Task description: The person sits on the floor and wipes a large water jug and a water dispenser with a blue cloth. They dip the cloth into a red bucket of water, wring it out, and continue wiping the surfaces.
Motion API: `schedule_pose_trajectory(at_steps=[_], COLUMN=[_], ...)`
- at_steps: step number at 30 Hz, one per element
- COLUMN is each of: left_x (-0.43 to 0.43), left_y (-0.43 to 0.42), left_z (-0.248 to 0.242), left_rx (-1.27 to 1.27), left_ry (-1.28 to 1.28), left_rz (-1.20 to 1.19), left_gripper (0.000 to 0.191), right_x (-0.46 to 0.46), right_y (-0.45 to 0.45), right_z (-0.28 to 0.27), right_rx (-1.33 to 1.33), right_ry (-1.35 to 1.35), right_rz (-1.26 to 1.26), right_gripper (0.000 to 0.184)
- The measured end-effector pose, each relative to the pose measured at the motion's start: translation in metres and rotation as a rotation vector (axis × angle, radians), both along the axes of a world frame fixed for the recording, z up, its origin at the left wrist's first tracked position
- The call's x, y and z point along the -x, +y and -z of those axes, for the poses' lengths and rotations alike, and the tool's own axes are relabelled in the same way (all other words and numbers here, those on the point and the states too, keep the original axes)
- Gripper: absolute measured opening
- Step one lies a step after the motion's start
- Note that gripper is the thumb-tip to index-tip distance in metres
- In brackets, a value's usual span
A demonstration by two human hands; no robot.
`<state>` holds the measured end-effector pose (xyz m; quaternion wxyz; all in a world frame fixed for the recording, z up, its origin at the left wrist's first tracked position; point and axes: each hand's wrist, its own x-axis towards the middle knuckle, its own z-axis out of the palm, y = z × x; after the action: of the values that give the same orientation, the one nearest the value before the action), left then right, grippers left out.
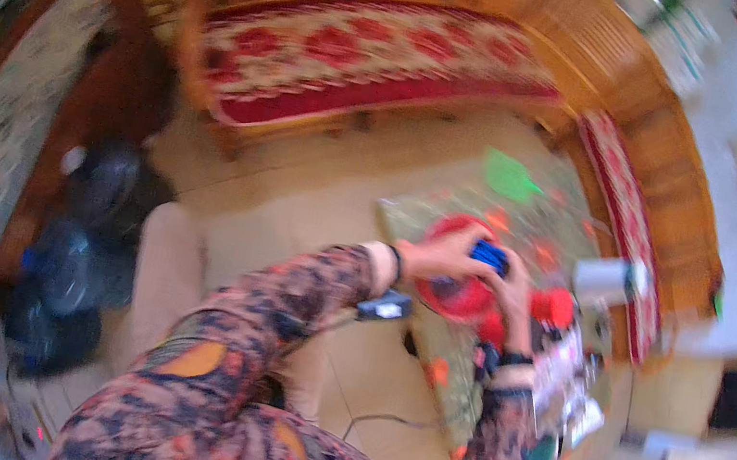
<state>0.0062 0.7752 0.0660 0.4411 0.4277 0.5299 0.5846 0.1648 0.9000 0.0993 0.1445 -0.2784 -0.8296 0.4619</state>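
Note:
My left hand [449, 252] and my right hand [512, 287] meet around a small blue bundle [490, 256], which looks like wound yarn or cord; blur hides its exact kind. Both hands are over a round red plastic basin or basket [435, 292]. That container stands on a low table with a patterned greenish cover [408, 211]. Red balls or bundles [552, 306] lie just right of my right hand. A bright green flat piece [510, 175] is on the far part of the table.
Beyond the table stands a wooden bench with a red floral cushion [370, 47]. A white cylinder [601, 280] and shiny plastic packets [566, 380] are at the table's right. Dark plastic bags [70, 268] sit on the floor at left. A cable [384, 418] runs near the table.

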Motion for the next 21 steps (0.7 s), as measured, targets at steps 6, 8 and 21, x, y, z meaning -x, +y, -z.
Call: schedule_pose_trajectory(at_steps=[6,8,21], left_x=[0.034,0.052,0.123], left_y=[-0.099,-0.135,-0.252], left_z=[-0.048,-0.055,-0.052], left_rx=[-0.149,-0.101,0.109], left_ry=[-0.331,-0.339,0.486], left_rz=[-0.27,-0.378,-1.023], left_gripper=[0.033,0.034,0.078], right_x=[0.062,0.087,0.287], right_y=[-0.113,-0.148,-0.247], right_z=[-0.039,-0.041,0.013], right_rx=[0.128,0.267,1.375], right_ry=[0.301,0.38,0.292], right_rz=[0.092,0.04,-0.461], right_gripper=[0.036,0.036,0.043])
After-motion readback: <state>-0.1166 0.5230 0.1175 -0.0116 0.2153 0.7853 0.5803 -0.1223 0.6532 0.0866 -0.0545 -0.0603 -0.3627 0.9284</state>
